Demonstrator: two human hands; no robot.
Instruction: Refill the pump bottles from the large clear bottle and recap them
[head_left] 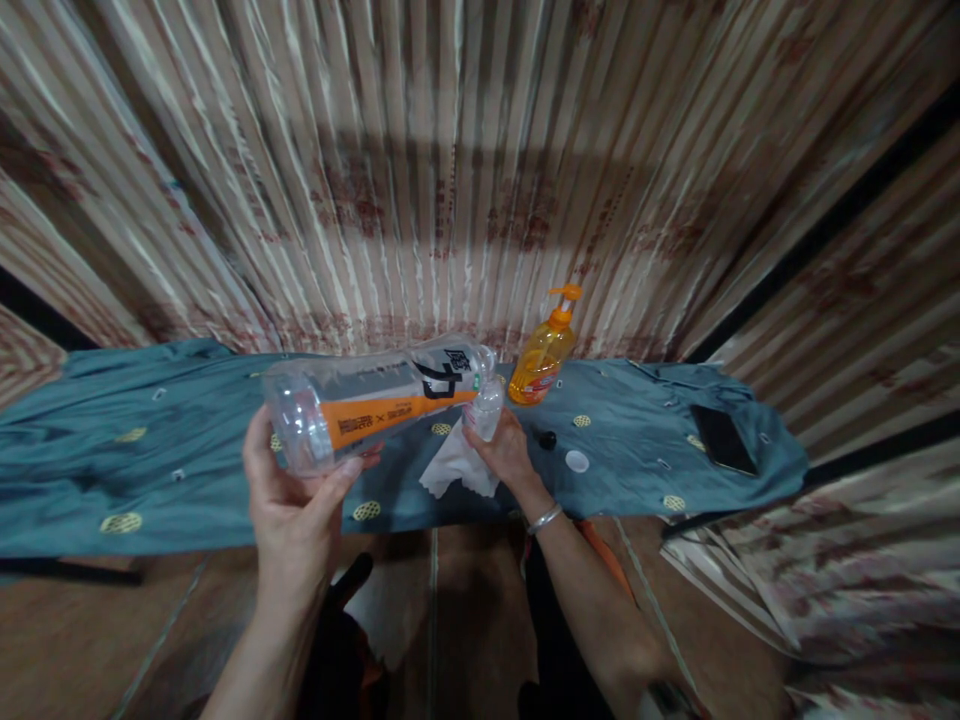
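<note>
A large clear bottle (390,395) with an orange and black label lies tilted sideways in my left hand (300,490), whose fingers wrap its base end. Its neck points right and meets the top of a small clear bottle (486,405). My right hand (504,448) is closed round that small bottle. Under and beside the right hand is a white tissue (459,465). Whether liquid passes between the two bottles is too small to tell. Just right of the right hand, a black cap (548,440) and a white round lid (577,461) rest on the cloth.
An orange pump bottle (541,362) stands behind the right hand. A black phone (722,438) lies at the right of the blue-green patterned cloth (187,440) covering the narrow table. Pleated curtains (420,180) hang close behind. Dark frame bars slope down at both sides.
</note>
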